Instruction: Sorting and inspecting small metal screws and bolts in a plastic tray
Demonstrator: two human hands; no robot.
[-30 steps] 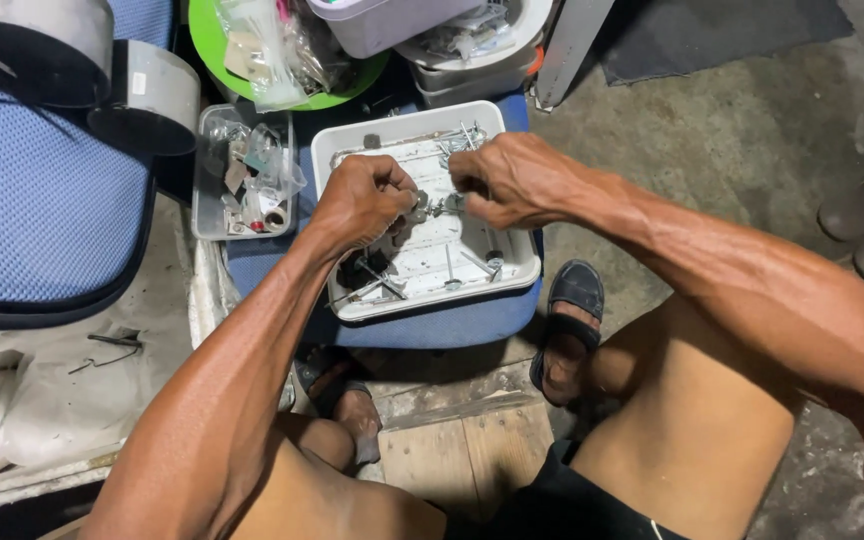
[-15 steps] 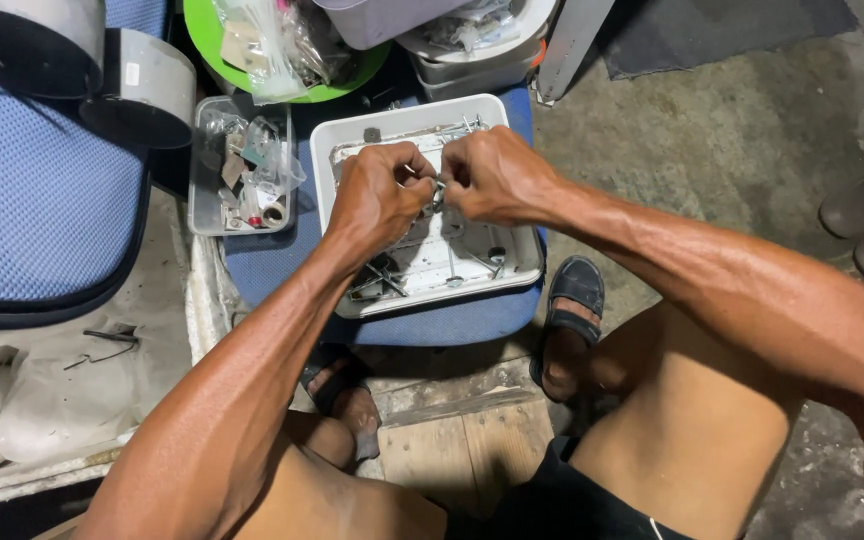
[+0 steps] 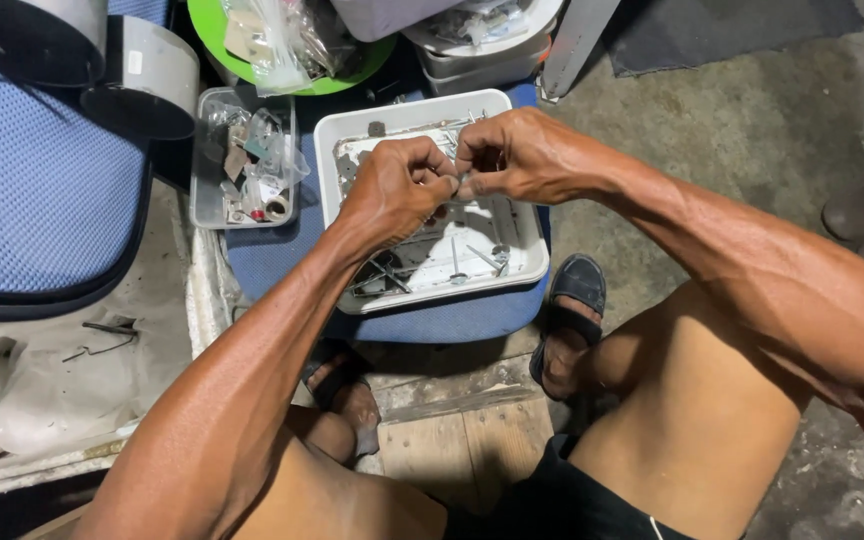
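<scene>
A crumpled clear plastic bag (image 3: 277, 35) lies on the round green plate (image 3: 352, 78) at the top edge, left of centre; pale and brownish contents show through it, too blurred to tell apart. Just below and to the left, a shallow clear plastic rectangular container (image 3: 204, 160) sits on the blue cushion, holding small crinkled clear plastic packets (image 3: 267, 150) among bits of hardware. On the white side of the grey cylindrical roll (image 3: 152, 65) at top left there is a small pale rectangular label (image 3: 134, 62). No signs or screens show anywhere.
</scene>
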